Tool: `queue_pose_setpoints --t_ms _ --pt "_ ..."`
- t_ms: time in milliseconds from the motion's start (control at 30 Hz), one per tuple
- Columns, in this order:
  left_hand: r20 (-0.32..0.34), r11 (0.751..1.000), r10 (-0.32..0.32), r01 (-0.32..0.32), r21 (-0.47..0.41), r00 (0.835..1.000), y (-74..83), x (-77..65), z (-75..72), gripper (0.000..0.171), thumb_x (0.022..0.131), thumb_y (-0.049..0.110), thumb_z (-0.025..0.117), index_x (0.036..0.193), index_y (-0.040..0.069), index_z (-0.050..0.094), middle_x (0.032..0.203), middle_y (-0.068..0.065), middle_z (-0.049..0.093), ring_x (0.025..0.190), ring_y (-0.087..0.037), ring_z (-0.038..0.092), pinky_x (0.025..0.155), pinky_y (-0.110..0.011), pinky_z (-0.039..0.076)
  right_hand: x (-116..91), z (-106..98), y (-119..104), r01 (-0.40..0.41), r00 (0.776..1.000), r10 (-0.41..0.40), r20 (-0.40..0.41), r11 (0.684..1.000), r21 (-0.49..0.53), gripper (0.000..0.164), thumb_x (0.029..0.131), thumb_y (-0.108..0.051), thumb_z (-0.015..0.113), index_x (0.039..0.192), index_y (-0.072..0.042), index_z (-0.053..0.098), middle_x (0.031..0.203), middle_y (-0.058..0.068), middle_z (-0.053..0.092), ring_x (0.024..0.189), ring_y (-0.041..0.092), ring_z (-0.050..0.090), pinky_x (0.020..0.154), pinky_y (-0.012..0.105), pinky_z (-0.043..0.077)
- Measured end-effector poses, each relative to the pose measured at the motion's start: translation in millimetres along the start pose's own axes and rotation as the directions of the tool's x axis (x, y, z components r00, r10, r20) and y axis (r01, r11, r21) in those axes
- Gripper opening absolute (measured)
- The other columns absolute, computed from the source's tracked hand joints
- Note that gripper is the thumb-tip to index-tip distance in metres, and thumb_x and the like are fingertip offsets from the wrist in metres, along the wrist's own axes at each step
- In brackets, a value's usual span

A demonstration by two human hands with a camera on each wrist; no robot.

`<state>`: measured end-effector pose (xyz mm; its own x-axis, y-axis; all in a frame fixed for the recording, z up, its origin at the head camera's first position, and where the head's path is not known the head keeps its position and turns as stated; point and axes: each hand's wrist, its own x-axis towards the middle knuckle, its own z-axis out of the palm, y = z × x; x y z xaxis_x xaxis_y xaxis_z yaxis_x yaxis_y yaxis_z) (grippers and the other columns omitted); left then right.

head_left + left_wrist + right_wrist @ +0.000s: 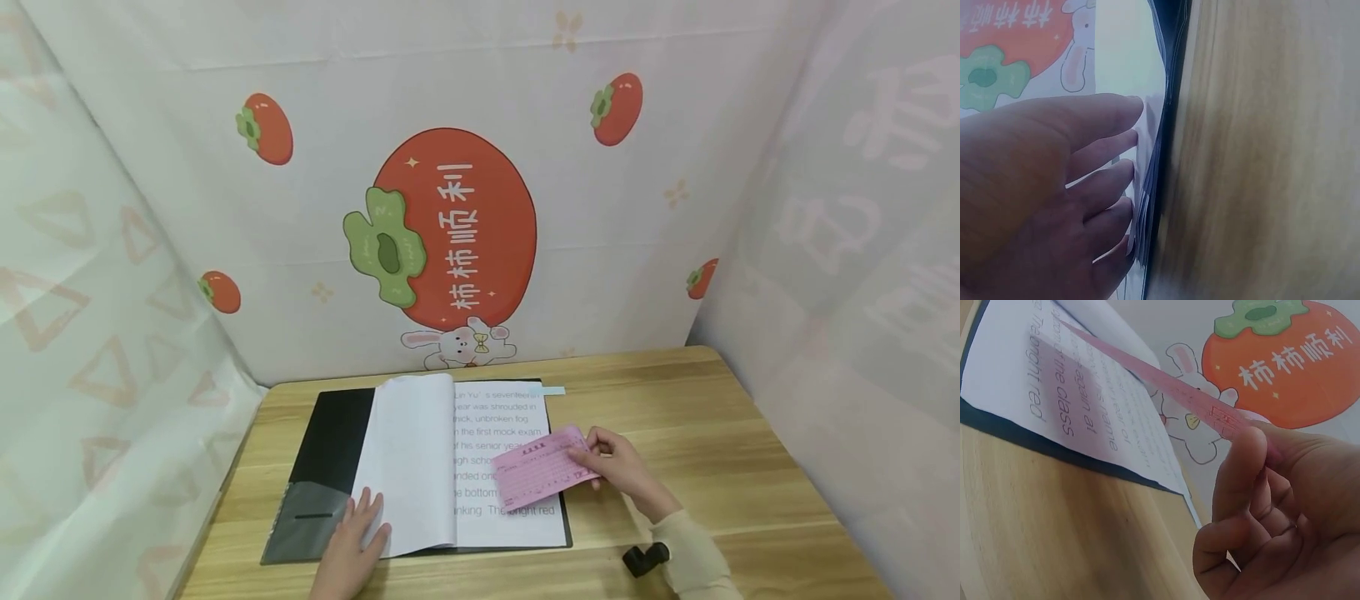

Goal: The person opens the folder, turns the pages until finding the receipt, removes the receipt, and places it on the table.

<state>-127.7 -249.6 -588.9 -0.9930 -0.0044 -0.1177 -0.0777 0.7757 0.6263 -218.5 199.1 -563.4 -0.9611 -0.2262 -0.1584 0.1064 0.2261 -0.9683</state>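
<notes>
An open black folder (337,425) lies on the table with white sheets in it. Large English text covers its right-hand printed page (502,417), while a blank white page (412,450) is turned over to the left. My left hand (355,533) rests with spread fingers on the lower left of that blank page; the left wrist view shows the fingertips at the sheets. Between thumb and fingers, my right hand (618,467) pinches the right end of a pink printed slip (536,471). The slip slants over the printed page, and its shadow falls on the text in the right wrist view.
A pale blue tab (553,390) sticks out at the page's top right. The wooden table (675,417) meets a white cloth backdrop (300,208) with persimmon prints behind, and white cloth hangs at both sides. A black device (645,559) sits at the right wrist.
</notes>
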Motion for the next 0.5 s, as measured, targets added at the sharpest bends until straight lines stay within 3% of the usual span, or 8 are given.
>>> queue_pose_setpoints --t_ms 233,500 --pt "0.009 1.000 -0.024 0.024 0.019 1.000 -3.1 2.1 1.6 0.055 0.105 0.025 0.066 0.151 -0.004 0.053 0.164 -0.029 0.033 0.151 -0.060 0.019 0.115 -0.080 0.018 -8 -21 2 -0.013 0.999 0.012 -0.034 1.000 -0.026 0.031 0.100 -0.021 0.076 0.095 0.000 0.054 0.077 0.002 0.058 0.050 0.010 0.047 0.048 0.021 0.041" --pt "0.010 1.000 -0.019 0.019 0.013 1.000 -4.6 2.9 4.9 0.055 0.105 0.024 0.067 0.150 -0.004 0.054 0.163 -0.030 0.033 0.150 -0.061 0.019 0.114 -0.081 0.017 -21 -44 6 -0.066 0.996 0.061 -0.064 0.995 -0.078 0.034 0.099 -0.025 0.076 0.094 -0.001 0.052 0.071 0.000 0.053 0.049 0.009 0.047 0.049 0.022 0.041"
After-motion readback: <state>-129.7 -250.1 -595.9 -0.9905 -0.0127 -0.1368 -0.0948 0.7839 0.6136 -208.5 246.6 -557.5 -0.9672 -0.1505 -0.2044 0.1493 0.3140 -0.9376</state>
